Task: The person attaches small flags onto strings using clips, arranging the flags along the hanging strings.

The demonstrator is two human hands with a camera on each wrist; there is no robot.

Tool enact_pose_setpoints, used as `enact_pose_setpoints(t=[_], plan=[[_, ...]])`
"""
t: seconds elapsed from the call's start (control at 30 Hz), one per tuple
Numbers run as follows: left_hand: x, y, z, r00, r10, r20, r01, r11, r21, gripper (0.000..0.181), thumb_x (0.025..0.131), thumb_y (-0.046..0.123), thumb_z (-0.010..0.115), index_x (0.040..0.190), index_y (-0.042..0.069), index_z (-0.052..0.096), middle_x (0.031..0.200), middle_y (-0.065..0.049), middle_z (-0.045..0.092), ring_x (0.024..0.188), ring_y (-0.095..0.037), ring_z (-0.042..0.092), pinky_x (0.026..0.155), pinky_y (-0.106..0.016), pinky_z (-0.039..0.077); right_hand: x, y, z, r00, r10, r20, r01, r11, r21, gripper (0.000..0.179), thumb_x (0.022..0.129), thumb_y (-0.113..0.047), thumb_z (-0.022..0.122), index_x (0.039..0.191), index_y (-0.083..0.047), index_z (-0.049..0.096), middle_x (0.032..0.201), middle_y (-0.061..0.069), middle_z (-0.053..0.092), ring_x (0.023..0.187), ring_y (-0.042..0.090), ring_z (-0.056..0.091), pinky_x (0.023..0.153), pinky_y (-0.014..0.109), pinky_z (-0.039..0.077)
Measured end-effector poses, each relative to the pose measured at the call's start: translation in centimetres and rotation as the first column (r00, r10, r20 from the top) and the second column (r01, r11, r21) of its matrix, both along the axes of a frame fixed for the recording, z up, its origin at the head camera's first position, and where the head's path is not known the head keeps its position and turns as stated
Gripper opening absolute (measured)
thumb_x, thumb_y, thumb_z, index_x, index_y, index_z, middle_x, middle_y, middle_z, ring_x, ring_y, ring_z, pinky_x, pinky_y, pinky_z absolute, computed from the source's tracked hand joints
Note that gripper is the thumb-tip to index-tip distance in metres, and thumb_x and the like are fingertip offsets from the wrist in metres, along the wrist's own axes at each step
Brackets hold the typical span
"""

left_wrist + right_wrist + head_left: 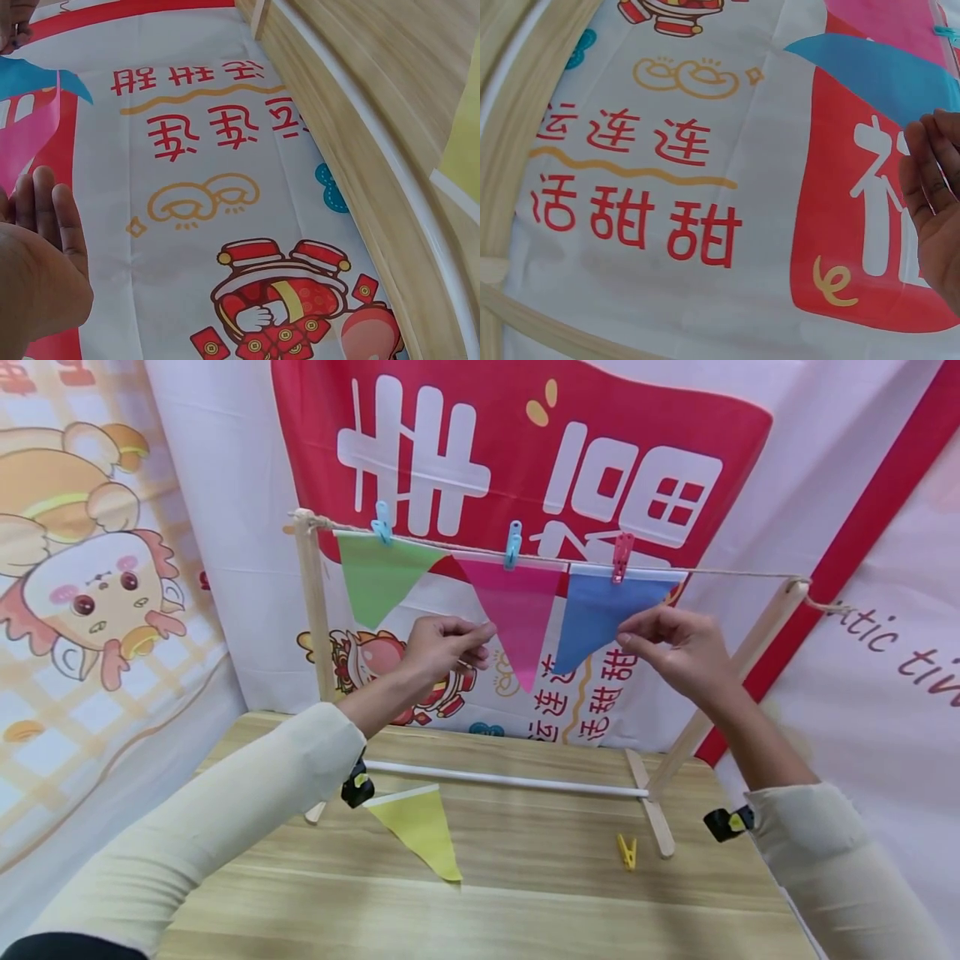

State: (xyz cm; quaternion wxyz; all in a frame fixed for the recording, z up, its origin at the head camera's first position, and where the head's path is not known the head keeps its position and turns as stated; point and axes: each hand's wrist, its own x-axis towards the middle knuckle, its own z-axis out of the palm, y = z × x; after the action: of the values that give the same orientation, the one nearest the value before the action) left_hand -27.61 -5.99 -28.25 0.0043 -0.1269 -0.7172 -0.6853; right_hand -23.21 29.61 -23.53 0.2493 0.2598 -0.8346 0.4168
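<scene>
A green pennant (pixel 382 577), a pink pennant (pixel 517 610) and a blue pennant (pixel 607 610) hang from a string. Two blue clothespins (pixel 513 545) and a red clothespin (pixel 622 558) fasten them. My left hand (pixel 450 647) pinches the left edge of the pink pennant with thumb and fingertips. On the other side, my right hand (pixel 678 647) pinches the slanted right edge of the blue pennant, which bows. Its fingers (pixel 930 161) show beside the blue cloth in the right wrist view; the exact grip points are partly hidden.
Wooden posts (pixel 315 610) carry the string, with a white rod (pixel 502 778) low between them. On the wooden table (pixel 525 910) lie a yellow pennant (pixel 420 831) and a yellow clothespin (pixel 627 852). A printed cloth backdrop (pixel 240 485) stands behind.
</scene>
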Motion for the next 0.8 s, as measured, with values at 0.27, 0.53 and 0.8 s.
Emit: enact_pose_setpoints(t=[0.27,0.53,0.8], plan=[[-0.1,0.0,-0.1,1.0,-0.009,-0.002,0.009,1.0,-0.017,0.038,0.106,0.039,0.081,0.12,0.004,0.083,0.092,-0.004,0.084,0.083,-0.016,0.083,0.081,-0.039,0.072,-0.5,-0.3,-1.4,0.998,0.009,0.065,-0.01,1.0,0.017,0.022,0.102,-0.014,0.085,0.122,-0.005,0.084,0.112,0.009,0.085,0.09,0.007,0.081,0.083,0.019,0.066],[-0.1,-0.3,-1.0,1.0,-0.009,0.025,0.01,1.0,-0.019,0.034,0.106,0.039,0.082,0.117,0.007,0.084,0.093,-0.009,0.084,0.081,-0.018,0.082,0.073,-0.031,0.069,-0.8,-0.3,-2.8,0.993,-0.015,0.116,0.007,0.997,0.071,0.023,0.102,-0.019,0.085,0.123,-0.007,0.083,0.117,0.013,0.085,0.092,0.015,0.081,0.082,0.019,0.066],[0.0,-0.9,-2.1,1.0,0.011,0.025,-0.01,0.999,-0.049,0.035,0.106,0.039,0.082,0.117,0.006,0.082,0.093,-0.007,0.084,0.09,-0.029,0.085,0.073,-0.028,0.068,-0.8,-0.3,-3.9,0.989,-0.019,0.148,0.007,0.996,0.085,0.023,0.104,-0.019,0.083,0.123,-0.007,0.082,0.116,0.013,0.086,0.091,0.015,0.082,0.082,0.022,0.067]])
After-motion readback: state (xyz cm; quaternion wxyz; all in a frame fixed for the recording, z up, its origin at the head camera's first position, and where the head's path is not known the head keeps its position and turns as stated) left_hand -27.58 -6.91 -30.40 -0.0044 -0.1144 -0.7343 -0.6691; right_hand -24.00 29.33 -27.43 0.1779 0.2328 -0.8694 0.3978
